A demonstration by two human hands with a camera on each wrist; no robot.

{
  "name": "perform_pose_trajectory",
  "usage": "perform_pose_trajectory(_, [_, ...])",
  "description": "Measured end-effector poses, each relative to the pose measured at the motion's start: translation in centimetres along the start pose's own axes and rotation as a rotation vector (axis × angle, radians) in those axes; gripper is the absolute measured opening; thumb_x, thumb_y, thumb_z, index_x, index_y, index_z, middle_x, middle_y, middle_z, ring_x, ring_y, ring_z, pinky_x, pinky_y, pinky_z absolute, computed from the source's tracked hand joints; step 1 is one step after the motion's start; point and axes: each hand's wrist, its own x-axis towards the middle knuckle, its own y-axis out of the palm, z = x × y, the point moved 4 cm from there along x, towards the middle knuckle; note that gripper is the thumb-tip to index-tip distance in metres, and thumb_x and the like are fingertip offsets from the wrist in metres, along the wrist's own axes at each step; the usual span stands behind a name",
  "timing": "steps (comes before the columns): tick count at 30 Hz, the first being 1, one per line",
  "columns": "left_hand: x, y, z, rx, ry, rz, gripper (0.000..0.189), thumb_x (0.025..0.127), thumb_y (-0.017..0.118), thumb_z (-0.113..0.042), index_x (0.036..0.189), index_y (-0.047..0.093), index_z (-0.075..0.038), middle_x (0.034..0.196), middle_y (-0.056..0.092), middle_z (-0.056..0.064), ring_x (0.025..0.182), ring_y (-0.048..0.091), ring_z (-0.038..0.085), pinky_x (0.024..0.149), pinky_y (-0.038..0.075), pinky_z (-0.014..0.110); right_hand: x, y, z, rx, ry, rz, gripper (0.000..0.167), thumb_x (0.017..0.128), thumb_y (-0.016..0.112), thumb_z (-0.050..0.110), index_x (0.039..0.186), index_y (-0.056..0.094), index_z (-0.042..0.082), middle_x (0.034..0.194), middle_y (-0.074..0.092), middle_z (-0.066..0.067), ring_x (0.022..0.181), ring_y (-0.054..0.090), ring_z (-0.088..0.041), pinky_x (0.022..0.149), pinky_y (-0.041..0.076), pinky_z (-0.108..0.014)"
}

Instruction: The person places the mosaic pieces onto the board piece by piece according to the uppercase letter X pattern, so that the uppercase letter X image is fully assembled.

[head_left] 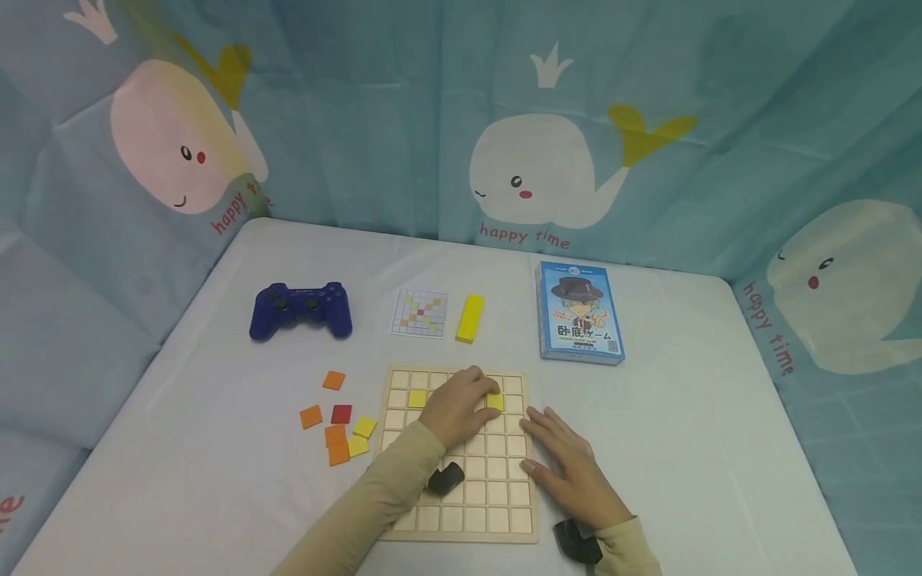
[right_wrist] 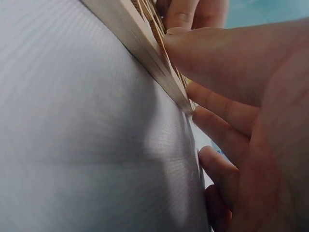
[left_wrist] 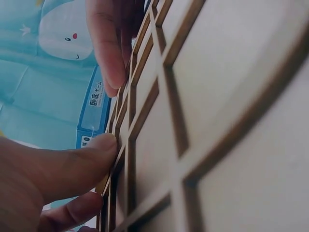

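Note:
A wooden grid board lies on the white table, with one yellow tile in a cell near its upper left. My left hand reaches across the board, thumb and index finger on opposite sides of another yellow tile at a cell near the upper right. In the left wrist view, the thumb hides most of that tile. Beside the board's right edge, my right hand rests with fingers extended, and its thumb touches the board's rim.
Loose orange tiles, a red tile and yellow tiles lie left of the board. Behind are a blue game controller, a pattern card, a yellow bar and a blue game box. A whale-print curtain hangs behind.

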Motion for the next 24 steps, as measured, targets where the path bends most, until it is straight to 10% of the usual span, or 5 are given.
perform_pose_trajectory(16, [-0.9, -0.9, 0.2, -0.049, -0.024, 0.010, 0.033, 0.085, 0.073, -0.031, 0.113, 0.064, -0.017, 0.103, 0.057, -0.003, 0.090, 0.057, 0.012, 0.078, 0.051, 0.028, 0.0, 0.1, 0.1, 0.005, 0.013, 0.016, 0.053, 0.090, 0.065, 0.037, 0.139, 0.049, 0.024, 0.150, 0.040, 0.004, 0.142, 0.028, -0.030, 0.105, 0.024, -0.066])
perform_pose_trajectory(24, [-7.6, -6.6, 3.0, -0.171, -0.192, -0.165, 0.028, 0.087, 0.070, -0.027, 0.112, 0.065, -0.016, 0.104, 0.061, 0.000, 0.092, 0.057, 0.016, 0.079, 0.050, 0.036, -0.1, 0.0, 0.2, 0.016, -0.010, -0.015, 0.053, 0.088, 0.068, 0.031, 0.138, 0.052, 0.019, 0.149, 0.042, -0.001, 0.140, 0.031, -0.034, 0.104, 0.025, -0.066])
